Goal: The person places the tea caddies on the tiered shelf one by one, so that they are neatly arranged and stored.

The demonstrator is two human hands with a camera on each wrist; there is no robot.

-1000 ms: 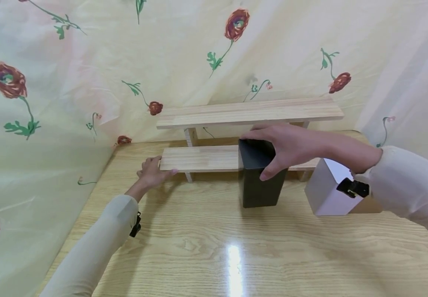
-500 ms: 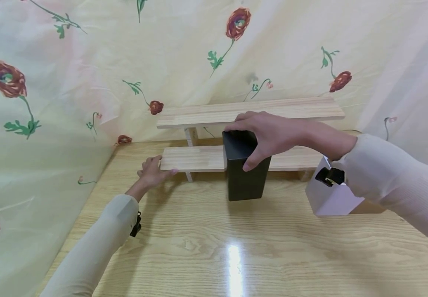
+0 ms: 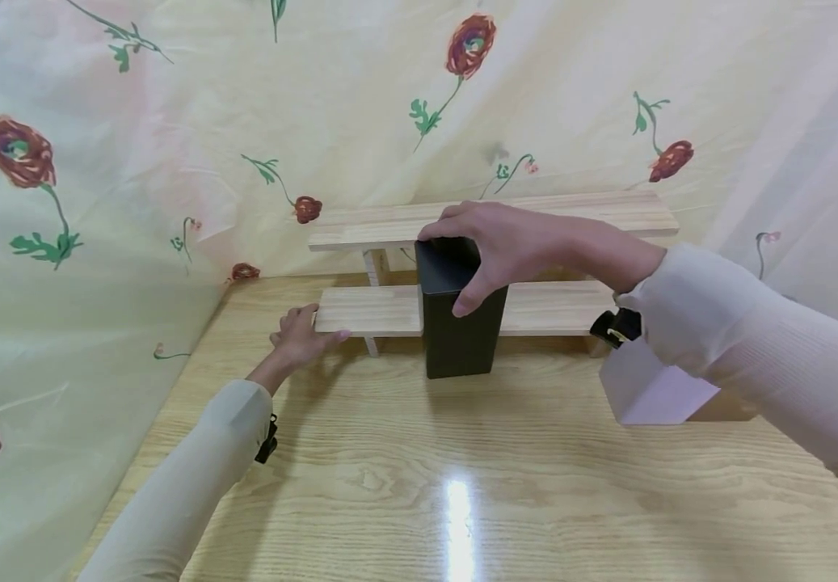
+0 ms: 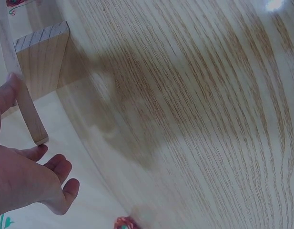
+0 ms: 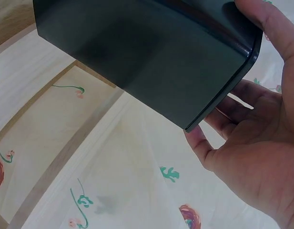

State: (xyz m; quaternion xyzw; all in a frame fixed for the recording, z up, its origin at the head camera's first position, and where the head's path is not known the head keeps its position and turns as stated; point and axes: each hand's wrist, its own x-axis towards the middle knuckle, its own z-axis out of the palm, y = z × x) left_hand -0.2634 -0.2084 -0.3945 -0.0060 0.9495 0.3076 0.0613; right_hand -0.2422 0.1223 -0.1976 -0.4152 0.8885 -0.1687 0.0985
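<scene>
Your right hand point(image 3: 502, 246), in the head view, is spread wide across the top of the black box point(image 3: 462, 333), thumb on the near side and fingers at the far edge, so it has hold of this box. The box stands upright in front of the lower shelf point(image 3: 371, 309), hiding a middle part of it; whether its bottom touches the desk point(image 3: 368, 501), I cannot tell. Your left hand point(image 3: 296, 338) grips the left end of this shelf, the thumb along its front edge. The upper shelf point(image 3: 368, 226) is behind and higher. Under your right forearm, a white box point(image 3: 654, 392) is partly hidden.

In the left wrist view, your left thumb lies against the board, one finger touches its end corner, and the other fingers are bent beside it. A wooden support point(image 4: 42, 59) stands near.

In the right wrist view, the black box is tilted across the picture, its one end between your thumb and fingers.
</scene>
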